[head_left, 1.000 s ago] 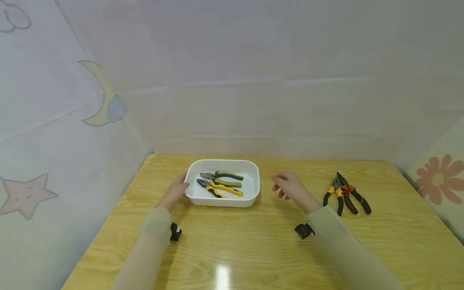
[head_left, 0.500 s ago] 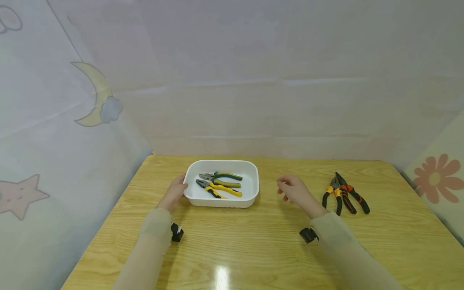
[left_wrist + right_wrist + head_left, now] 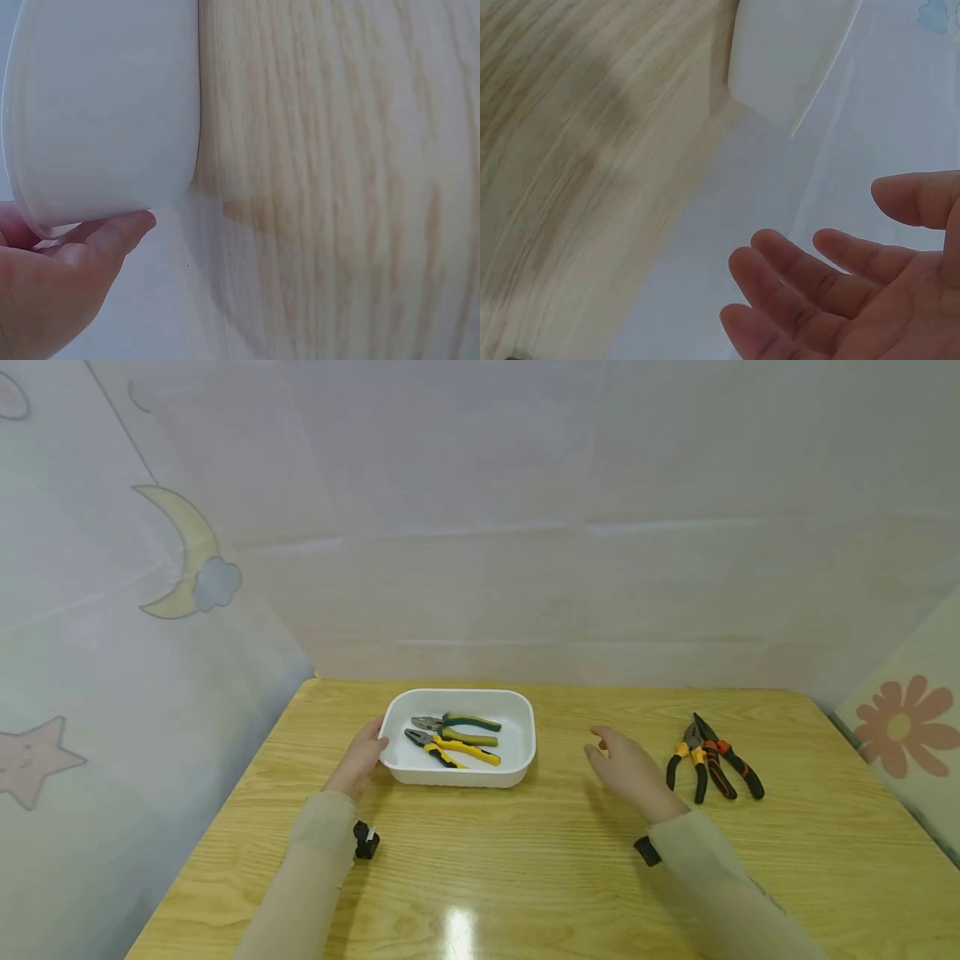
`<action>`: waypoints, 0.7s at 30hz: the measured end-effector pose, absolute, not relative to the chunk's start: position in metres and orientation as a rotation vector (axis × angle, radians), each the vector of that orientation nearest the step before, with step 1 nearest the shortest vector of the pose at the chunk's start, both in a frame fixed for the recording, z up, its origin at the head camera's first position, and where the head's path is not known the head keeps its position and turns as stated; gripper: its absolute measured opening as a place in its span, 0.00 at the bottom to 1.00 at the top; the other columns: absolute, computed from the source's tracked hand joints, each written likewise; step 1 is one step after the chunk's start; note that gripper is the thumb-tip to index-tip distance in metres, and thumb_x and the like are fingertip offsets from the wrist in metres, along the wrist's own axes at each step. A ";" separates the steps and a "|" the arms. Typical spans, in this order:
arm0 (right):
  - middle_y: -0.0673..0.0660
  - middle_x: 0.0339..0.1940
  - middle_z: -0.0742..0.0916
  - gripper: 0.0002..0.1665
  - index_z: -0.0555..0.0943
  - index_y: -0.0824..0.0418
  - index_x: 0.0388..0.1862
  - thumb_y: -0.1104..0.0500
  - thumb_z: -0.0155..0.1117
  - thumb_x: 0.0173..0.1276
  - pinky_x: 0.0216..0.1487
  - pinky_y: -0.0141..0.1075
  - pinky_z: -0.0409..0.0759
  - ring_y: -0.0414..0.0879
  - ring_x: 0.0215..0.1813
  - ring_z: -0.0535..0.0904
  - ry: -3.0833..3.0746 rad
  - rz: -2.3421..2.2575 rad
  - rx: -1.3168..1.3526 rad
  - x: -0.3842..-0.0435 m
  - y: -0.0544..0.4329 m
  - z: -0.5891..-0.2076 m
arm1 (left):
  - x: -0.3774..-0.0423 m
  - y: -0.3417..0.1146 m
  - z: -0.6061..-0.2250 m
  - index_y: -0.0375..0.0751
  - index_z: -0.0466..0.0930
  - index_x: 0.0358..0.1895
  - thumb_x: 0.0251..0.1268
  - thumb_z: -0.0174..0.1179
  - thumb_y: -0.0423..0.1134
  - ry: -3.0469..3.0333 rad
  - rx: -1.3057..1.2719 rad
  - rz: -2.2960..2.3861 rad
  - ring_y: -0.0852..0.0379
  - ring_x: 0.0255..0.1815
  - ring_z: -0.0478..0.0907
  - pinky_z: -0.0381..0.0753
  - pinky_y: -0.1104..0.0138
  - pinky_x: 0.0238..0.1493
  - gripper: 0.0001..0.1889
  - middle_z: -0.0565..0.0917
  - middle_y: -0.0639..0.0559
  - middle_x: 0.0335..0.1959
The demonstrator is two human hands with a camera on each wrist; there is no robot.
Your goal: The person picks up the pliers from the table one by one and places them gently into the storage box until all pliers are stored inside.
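Observation:
A white rectangular tray (image 3: 461,778) stands on the wooden table. My left hand (image 3: 358,762) grips its left end, thumb over the rim and fingers against the outer wall, as the left wrist view shows. Inside lie green-handled pliers (image 3: 474,722) and, in front of them, yellow-and-black pliers (image 3: 468,751), both with heads pointing left. Right of the tray, my right hand (image 3: 628,770) is raised with nothing in it. In the right wrist view its fingers (image 3: 802,300) are spread and relaxed, the thumb held apart, and the tray's end (image 3: 780,67) shows beyond.
On the right of the table (image 3: 525,868) lie two more pliers side by side: one with orange-and-black handles (image 3: 701,777), one with black-and-red handles (image 3: 742,772). A pale cloth wall (image 3: 480,585) rises behind the table and at its sides.
My right hand has moved rightward away from the tray, toward the pliers on the right, and its fingers have opened out. The left hand keeps its grip; tray and pliers stay in place.

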State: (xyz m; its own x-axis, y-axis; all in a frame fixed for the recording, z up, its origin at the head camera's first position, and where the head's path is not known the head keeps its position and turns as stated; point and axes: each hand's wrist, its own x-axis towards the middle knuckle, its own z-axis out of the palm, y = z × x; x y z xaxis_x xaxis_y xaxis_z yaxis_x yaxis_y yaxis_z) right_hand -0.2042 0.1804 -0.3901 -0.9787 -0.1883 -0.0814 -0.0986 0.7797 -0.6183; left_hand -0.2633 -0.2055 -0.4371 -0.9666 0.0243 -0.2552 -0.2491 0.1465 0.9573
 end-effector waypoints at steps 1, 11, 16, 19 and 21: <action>0.77 0.62 0.73 0.31 0.60 0.75 0.71 0.55 0.46 0.78 0.53 0.59 0.76 0.69 0.59 0.73 2.841 -0.959 -0.223 -0.204 0.182 -0.391 | -0.264 -0.205 -0.437 0.27 0.43 0.76 0.77 0.33 0.27 2.212 -0.223 1.911 0.38 0.75 0.49 0.53 0.51 0.73 0.27 0.48 0.32 0.76; 0.78 0.66 0.69 0.33 0.59 0.77 0.71 0.56 0.47 0.78 0.60 0.64 0.68 0.73 0.65 0.66 2.912 -0.890 -0.198 -0.198 0.191 -0.393 | -0.265 -0.205 -0.439 0.27 0.43 0.75 0.77 0.33 0.27 2.215 -0.215 1.904 0.37 0.74 0.52 0.55 0.50 0.72 0.27 0.49 0.32 0.76; 0.80 0.67 0.67 0.34 0.57 0.78 0.71 0.56 0.48 0.77 0.60 0.66 0.66 0.75 0.65 0.63 2.941 -0.901 -0.186 -0.195 0.196 -0.397 | -0.264 -0.206 -0.439 0.27 0.42 0.76 0.78 0.33 0.28 2.206 -0.218 1.908 0.38 0.75 0.50 0.53 0.50 0.73 0.27 0.48 0.33 0.77; 0.80 0.67 0.66 0.35 0.56 0.80 0.71 0.57 0.48 0.77 0.61 0.67 0.65 0.76 0.66 0.61 2.968 -0.907 -0.182 -0.194 0.199 -0.400 | -0.264 -0.206 -0.439 0.27 0.42 0.76 0.78 0.33 0.28 2.210 -0.217 1.905 0.38 0.75 0.49 0.52 0.51 0.73 0.27 0.48 0.32 0.76; 0.81 0.67 0.65 0.35 0.54 0.80 0.72 0.57 0.48 0.76 0.61 0.68 0.63 0.78 0.66 0.59 2.980 -0.905 -0.176 -0.194 0.201 -0.402 | -0.264 -0.206 -0.439 0.26 0.42 0.75 0.77 0.33 0.28 2.219 -0.219 1.899 0.38 0.75 0.48 0.52 0.51 0.74 0.27 0.47 0.32 0.76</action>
